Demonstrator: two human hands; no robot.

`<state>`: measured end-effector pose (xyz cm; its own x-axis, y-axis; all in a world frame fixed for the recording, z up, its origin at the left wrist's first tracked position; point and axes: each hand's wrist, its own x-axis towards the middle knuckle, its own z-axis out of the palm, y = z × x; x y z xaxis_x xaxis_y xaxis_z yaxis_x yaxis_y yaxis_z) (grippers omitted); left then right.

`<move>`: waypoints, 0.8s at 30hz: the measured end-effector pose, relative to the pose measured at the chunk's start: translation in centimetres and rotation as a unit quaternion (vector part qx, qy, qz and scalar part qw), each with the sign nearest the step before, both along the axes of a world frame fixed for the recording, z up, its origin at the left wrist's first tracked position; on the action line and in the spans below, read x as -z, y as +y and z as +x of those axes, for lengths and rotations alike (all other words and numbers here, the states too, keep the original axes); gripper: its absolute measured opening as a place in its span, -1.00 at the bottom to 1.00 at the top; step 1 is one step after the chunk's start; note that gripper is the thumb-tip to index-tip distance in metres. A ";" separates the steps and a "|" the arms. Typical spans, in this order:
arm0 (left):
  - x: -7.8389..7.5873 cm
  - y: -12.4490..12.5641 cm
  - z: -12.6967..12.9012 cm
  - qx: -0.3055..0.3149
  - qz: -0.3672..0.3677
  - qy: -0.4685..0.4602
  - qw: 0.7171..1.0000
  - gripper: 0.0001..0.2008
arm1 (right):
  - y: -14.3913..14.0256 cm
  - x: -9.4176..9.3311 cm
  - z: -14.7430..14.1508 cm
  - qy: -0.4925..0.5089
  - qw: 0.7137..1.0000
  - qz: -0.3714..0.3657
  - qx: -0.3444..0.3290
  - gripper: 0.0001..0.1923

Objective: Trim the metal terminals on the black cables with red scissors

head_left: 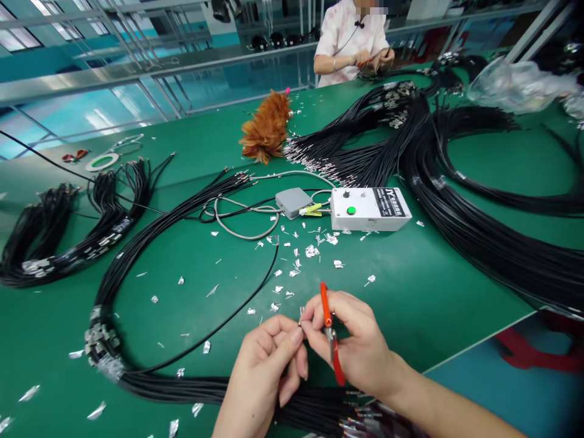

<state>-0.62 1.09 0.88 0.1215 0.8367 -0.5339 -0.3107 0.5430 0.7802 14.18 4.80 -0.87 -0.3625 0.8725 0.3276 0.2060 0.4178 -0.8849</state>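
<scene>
My left hand [267, 368] is closed in a pinch on the tip of a thin black cable; most of that cable is hidden by the fingers. Right against it, my right hand [353, 340] is closed, its fingertips meeting the same tip. Red-handled scissors [326, 307] are tucked in the right hand, and their blades are mostly hidden. Beneath both hands runs a bundle of black cables [173, 386] with stripped ends [358, 420] at the bottom. This bundle curves round at the left, where metal connectors [101, 342] are gathered. A single black cable [237, 310] arcs away from it.
Scraps of foil [312, 250] litter the green table [410, 316]. Beyond the hands stand a white box [365, 219] with a green button, a grey pedal [293, 202] and a feather duster [267, 128]. Large cable bundles [493, 243] lie right. Across the table sits a person [349, 42].
</scene>
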 end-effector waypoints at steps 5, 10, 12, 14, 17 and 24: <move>0.0 0.0 0.1 -0.030 -0.004 -0.032 0.999 -0.77 | -0.1 -0.3 -0.3 -0.051 0.997 0.049 -0.024 -0.85; -0.6 0.0 -0.5 -0.064 0.029 -0.054 0.996 -0.87 | 0.1 -0.7 0.1 -0.003 0.999 -0.043 -0.001 -0.89; -1.0 -0.1 -0.7 -0.063 0.027 -0.053 0.996 -0.84 | 0.6 -0.8 0.6 -0.096 0.995 -0.028 0.029 -0.84; -1.2 -0.2 -0.8 -0.065 0.021 -0.049 0.996 -0.81 | 1.0 -0.8 1.0 -0.202 0.978 0.025 0.049 -0.77; -1.3 -0.4 -0.8 -0.076 0.017 -0.049 0.996 -0.78 | 1.4 -0.6 1.1 -0.281 0.952 0.107 0.065 -0.74; -1.5 -0.5 -0.9 -0.094 0.002 -0.060 0.994 -0.72 | 1.3 -0.3 0.4 -0.329 0.932 0.142 0.056 -0.71</move>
<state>-1.51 0.61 2.39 0.0251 0.8533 -0.5208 -0.4980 0.4624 0.7336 14.56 6.11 -0.53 -0.4776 0.8294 0.2898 0.7219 0.5584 -0.4086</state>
